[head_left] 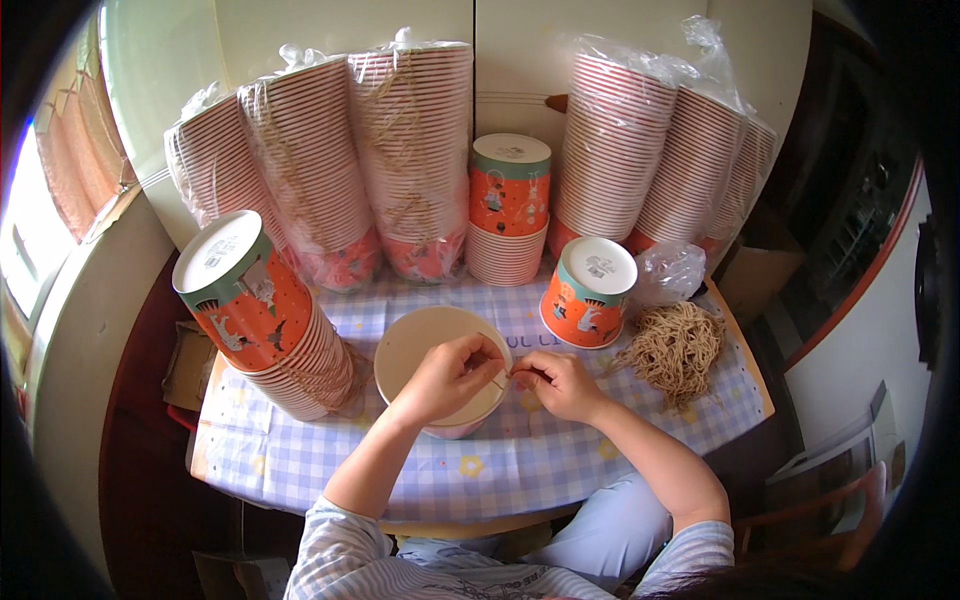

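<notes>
A cream-lined paper bucket [403, 343] stands upright on the table in front of me, its mouth facing up. My left hand [455, 378] reaches over this mouth, thumb and fingers pinched together near the right rim. Just outside that rim, my right hand [560, 384] is closed in a pinch too, its fingertips almost meeting the left ones. Between them a short bit of thin tan string [499, 382] shows; most of it is hidden by the fingers. A heap of loose tan string [680, 350] lies to the right of my right hand.
An upside-down orange bucket [585, 318] stands behind my right hand. Nested bucket stacks stand at the left [262, 310] and back middle [510, 190]. Tall plastic-wrapped stacks [410, 150] line the back on both sides. A blue checked cloth [380, 465] covers the table.
</notes>
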Action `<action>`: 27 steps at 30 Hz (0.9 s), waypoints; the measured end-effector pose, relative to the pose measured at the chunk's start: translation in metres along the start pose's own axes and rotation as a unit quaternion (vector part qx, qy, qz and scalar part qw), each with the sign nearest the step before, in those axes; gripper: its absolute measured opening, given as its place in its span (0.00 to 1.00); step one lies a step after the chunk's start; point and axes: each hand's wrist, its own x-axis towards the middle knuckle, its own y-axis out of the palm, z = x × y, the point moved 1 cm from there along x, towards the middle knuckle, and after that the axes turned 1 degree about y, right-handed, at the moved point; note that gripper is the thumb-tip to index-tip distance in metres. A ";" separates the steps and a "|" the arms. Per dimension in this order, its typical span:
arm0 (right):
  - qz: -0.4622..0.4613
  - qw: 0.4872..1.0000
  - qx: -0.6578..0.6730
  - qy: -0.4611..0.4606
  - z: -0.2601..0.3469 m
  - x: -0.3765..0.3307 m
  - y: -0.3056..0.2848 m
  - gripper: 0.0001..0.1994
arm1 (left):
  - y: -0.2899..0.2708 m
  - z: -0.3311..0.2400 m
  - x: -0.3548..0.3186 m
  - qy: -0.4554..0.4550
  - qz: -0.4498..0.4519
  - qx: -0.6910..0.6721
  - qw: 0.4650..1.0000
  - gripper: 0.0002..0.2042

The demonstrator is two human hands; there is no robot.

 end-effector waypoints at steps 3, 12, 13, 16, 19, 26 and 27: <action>0.012 1.000 -0.002 0.012 0.000 0.000 0.000 0.03 | -0.001 0.001 0.000 -0.005 -0.005 0.011 1.000 0.07; 0.035 0.999 -0.015 0.020 -0.001 -0.001 0.000 0.02 | -0.003 0.001 0.001 0.004 -0.029 0.043 0.999 0.06; 0.039 0.999 -0.005 0.030 -0.002 -0.001 0.000 0.01 | -0.003 0.000 0.001 0.012 -0.039 0.058 0.997 0.06; 0.045 0.999 -0.013 0.020 -0.003 -0.002 0.000 0.01 | -0.003 -0.001 0.001 0.011 -0.039 0.074 0.996 0.06; 0.043 0.999 -0.010 -0.016 0.004 0.000 0.000 0.02 | -0.002 -0.003 0.001 0.004 -0.043 0.084 0.996 0.06; 0.072 0.997 -0.014 -0.023 0.005 -0.001 -0.002 0.02 | 0.000 -0.010 0.001 0.013 -0.049 0.147 0.988 0.05; 0.074 0.997 -0.008 -0.032 0.006 -0.001 -0.002 0.02 | 0.001 -0.010 0.001 0.018 -0.052 0.160 0.986 0.05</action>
